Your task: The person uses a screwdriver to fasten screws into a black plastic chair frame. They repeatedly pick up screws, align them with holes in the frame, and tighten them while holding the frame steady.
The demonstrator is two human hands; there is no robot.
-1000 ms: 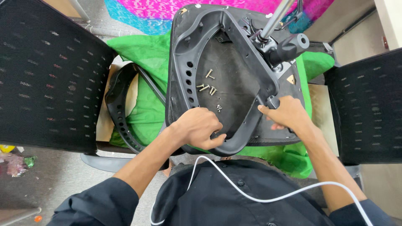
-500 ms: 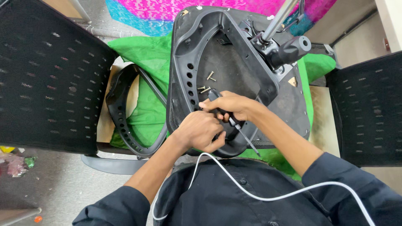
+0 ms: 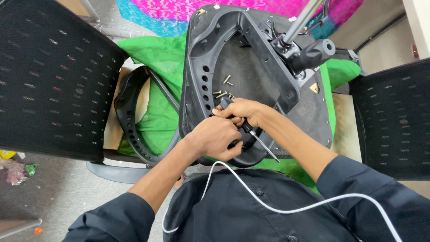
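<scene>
Screwdriver [image 3: 253,134] lay in the right hand [image 3: 244,112], grip pinched round its black handle near the loose screws [image 3: 224,92]; the shaft ran down and to the right, tip toward the seat's near rim. Left hand [image 3: 217,138] sat just beside it on the upturned chair seat [image 3: 255,71], fingers curled; whether they clasped anything was unclear. Gas-lift column [image 3: 300,22] stood beyond; a detached armrest [image 3: 130,121] lay left on green cloth [image 3: 156,54].

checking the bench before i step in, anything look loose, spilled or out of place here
Yes. Loose screws lie scattered on the underside of the upturned chair seat, beside the right hand gripping a screwdriver. A detached black armrest loop lies on the green cloth. Nothing looks broken.
</scene>
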